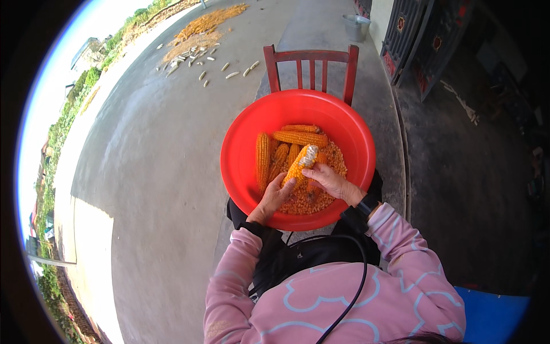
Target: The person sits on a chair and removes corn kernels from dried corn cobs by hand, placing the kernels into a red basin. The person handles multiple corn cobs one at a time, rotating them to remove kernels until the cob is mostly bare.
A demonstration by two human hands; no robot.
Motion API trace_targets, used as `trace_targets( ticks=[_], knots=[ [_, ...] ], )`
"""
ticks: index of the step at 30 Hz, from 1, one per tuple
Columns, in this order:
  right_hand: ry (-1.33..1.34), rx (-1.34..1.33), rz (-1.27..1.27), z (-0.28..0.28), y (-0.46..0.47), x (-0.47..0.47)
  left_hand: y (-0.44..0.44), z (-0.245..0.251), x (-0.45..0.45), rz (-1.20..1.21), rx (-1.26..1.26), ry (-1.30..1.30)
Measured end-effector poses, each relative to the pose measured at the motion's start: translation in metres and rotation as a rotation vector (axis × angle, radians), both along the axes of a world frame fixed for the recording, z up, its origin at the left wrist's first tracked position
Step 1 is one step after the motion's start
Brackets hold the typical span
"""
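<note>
A partly shelled ear of corn (297,168) is held over a red plastic basin (240,124). Its upper end is bare white cob, while yellow kernels still cover the lower part. My left hand (275,193) grips the ear's lower end. Against its right side, near the edge of the bare patch, my right hand (328,180) has its thumb pressed on the kernels. Several whole ears of dried corn (300,138) lie in the basin on a bed of loose kernels (336,157). Some of those ears are partly hidden behind my hands.
The basin sits in front of a red wooden chair (311,56), whose backrest rises behind it. Corn ears (210,21) and stripped cobs (202,75) are spread over the concrete floor. A metal bucket (356,29) stands near a dark metal door (406,34). A black cable (363,275) crosses my lap.
</note>
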State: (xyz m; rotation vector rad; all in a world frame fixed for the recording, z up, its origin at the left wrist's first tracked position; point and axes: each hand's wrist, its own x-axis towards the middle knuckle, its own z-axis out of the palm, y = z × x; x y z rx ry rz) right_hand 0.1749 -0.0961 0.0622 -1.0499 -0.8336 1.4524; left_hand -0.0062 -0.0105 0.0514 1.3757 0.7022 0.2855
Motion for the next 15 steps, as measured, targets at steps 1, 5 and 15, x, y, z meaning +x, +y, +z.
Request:
trace_targets(
  ticks=[1,5,15],
  knots=[
    [0.032,-0.026,-0.043,-0.002,0.000,-0.004,0.002,0.001,-0.001,-0.052,0.057,-0.027],
    [0.111,0.058,-0.138,-0.012,0.009,-0.019,0.002,-0.001,-0.003,-0.166,-0.030,-0.086],
    [-0.026,0.100,-0.136,-0.009,0.009,-0.031,0.013,-0.010,0.000,0.007,0.205,0.137]
  ],
)
